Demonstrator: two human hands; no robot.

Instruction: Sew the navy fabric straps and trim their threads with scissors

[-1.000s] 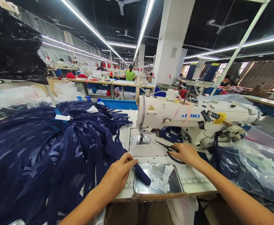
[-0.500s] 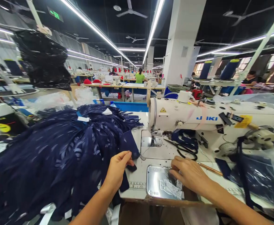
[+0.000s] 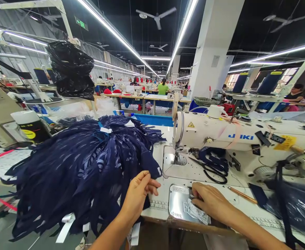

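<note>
My left hand (image 3: 141, 190) is beside the navy fabric pieces (image 3: 71, 170), its fingers loosely curled and apart with nothing visible in them. Just above its fingertips lies a navy flap with a small white label (image 3: 159, 171) at its corner. My right hand (image 3: 209, 200) reaches over the right side of a shallow metal tin (image 3: 176, 201), fingers bent down and closed. Small clear and whitish labels (image 3: 194, 210) lie in the tin by those fingers. Whatever the fingertips pinch is hidden under the hand.
A white sewing machine (image 3: 220, 128) stands behind the tin, its needle plate (image 3: 177, 159) in front. Black scissors (image 3: 212, 172) lie under its arm. Copper-coloured tweezers (image 3: 242, 195) rest to the right, near a plastic-wrapped navy bundle (image 3: 295, 205). A spray can (image 3: 31, 126) stands at left.
My left fingers have loosened and spread from a pinch at the navy flap, whose white label now shows. My right hand stays at the tin. The whole view has shifted left.
</note>
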